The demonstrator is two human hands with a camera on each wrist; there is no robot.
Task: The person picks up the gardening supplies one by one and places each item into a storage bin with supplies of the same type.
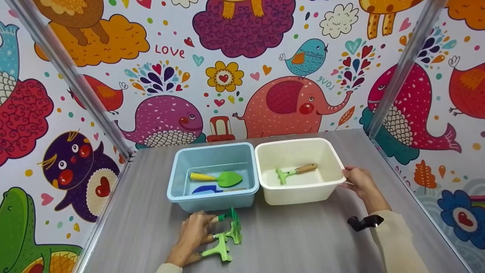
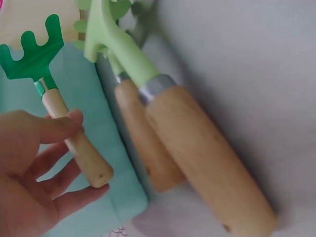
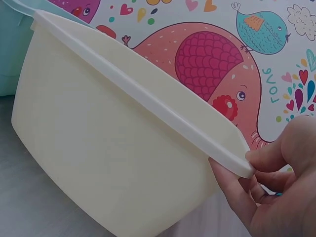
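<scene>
My left hand (image 1: 193, 232) pinches the wooden handle of a dark green toy rake (image 2: 37, 59), in front of the light blue tub (image 1: 216, 204). Close by on the table lie two light green rakes (image 1: 219, 249) with wooden handles; in the left wrist view their handles (image 2: 207, 158) lie side by side. At the right, my right hand (image 1: 359, 182) grips the near right corner of the cream tub (image 1: 299, 194), thumb over the rim (image 3: 148, 103) and fingers beneath it. A light green rake (image 1: 290, 172) with a wooden handle lies in the cream tub.
The blue tub, side by side with the cream one, holds a green shovel (image 1: 228, 179) with a yellow handle and a blue tool (image 1: 206, 189). Behind them stands a patterned wall (image 1: 227, 106); metal posts (image 1: 394, 72) flank the grey table (image 1: 295, 239).
</scene>
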